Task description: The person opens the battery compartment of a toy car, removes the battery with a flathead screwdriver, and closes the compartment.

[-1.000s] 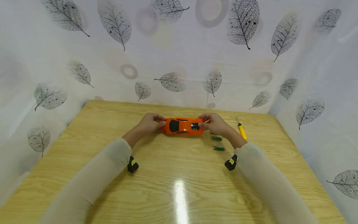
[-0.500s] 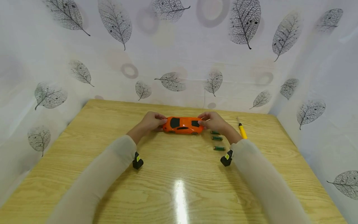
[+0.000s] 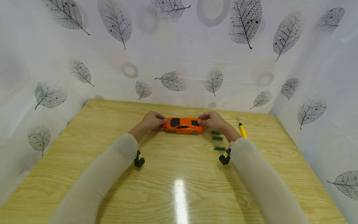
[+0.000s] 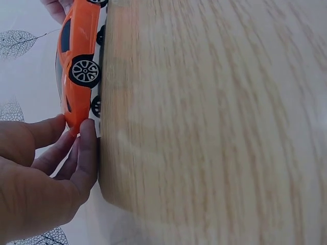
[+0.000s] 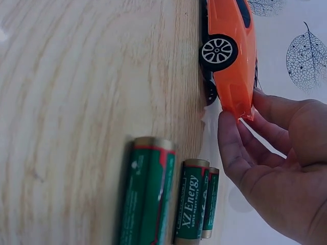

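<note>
An orange toy car (image 3: 184, 125) with dark windows sits upright, its near side with two wheels facing me in the head view. My left hand (image 3: 152, 120) pinches its left end between thumb and fingers. At the other end, my right hand (image 3: 213, 121) grips the car in the same manner, the thumb on top near the dark rear window. The left wrist view shows the fingertips (image 4: 87, 130) at the orange bumper and the wheels close to the tabletop. From the right wrist, the thumb and fingers meet at the opposite bumper (image 5: 237, 109).
Three green batteries (image 3: 219, 148) lie beside my right wrist. Farther right is a screwdriver with a yellow handle (image 3: 242, 130). A leaf-printed white curtain (image 3: 179, 56) surrounds the back and sides of the wooden table (image 3: 156, 186). A small black camera (image 3: 224, 157) hangs at each wrist.
The car has rolled from showing its top to showing its near side and wheels. Both hands stay on its ends, and both wrists have moved slightly inward.
</note>
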### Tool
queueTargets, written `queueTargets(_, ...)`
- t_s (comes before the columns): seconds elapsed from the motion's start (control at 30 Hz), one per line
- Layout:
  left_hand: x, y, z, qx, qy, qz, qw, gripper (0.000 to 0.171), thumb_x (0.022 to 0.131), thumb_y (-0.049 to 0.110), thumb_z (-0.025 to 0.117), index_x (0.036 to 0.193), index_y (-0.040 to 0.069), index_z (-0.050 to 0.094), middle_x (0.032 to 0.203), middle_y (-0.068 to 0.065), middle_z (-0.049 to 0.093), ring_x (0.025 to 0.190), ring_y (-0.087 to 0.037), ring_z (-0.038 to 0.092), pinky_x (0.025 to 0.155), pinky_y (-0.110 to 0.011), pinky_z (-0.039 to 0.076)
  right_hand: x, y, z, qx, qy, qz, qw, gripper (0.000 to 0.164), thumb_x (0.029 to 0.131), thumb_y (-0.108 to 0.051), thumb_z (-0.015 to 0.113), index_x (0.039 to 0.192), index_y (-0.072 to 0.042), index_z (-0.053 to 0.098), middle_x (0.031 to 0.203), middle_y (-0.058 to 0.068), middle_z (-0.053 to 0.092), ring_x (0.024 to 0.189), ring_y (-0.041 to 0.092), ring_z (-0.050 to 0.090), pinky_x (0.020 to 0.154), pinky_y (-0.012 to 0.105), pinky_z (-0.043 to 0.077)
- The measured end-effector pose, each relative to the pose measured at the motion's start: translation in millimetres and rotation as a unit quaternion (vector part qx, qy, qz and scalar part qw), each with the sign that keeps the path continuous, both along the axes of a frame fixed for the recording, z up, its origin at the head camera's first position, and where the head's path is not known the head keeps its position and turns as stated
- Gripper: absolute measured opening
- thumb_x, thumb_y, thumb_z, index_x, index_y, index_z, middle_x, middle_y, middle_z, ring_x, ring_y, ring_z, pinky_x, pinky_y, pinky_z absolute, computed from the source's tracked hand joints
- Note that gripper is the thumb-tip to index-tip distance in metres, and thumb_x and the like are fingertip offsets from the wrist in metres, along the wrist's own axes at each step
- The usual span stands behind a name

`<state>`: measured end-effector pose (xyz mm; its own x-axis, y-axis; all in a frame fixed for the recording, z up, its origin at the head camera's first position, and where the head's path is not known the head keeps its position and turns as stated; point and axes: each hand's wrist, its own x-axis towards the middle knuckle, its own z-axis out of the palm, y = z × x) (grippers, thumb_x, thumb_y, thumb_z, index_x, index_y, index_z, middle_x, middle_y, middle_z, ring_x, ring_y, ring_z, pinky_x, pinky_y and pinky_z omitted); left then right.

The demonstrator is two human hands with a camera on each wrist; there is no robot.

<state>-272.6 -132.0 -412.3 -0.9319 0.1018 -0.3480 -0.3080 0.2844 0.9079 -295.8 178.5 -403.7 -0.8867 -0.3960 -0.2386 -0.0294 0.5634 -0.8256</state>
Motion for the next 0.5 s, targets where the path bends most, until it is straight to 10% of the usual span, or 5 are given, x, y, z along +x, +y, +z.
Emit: queueTargets(0.5,3.0,-2.3,3.4,-0.032,0.026,-0.008,0.9991,0.029,0.099,0.012,0.071,0.125,0.000,0.067,0.123,-0.017,0.063,0.085,-0.022,0.067,0.082,-0.037,0.063,-0.6,5.3,0.1,-0.002,0.031,0.010,0.999,0.041,0.105,-0.017,0.062,0.140,0.003,0.056,0.132,0.022,0.059,0.107,0.036,0.064,0.095,0.050,0.057)
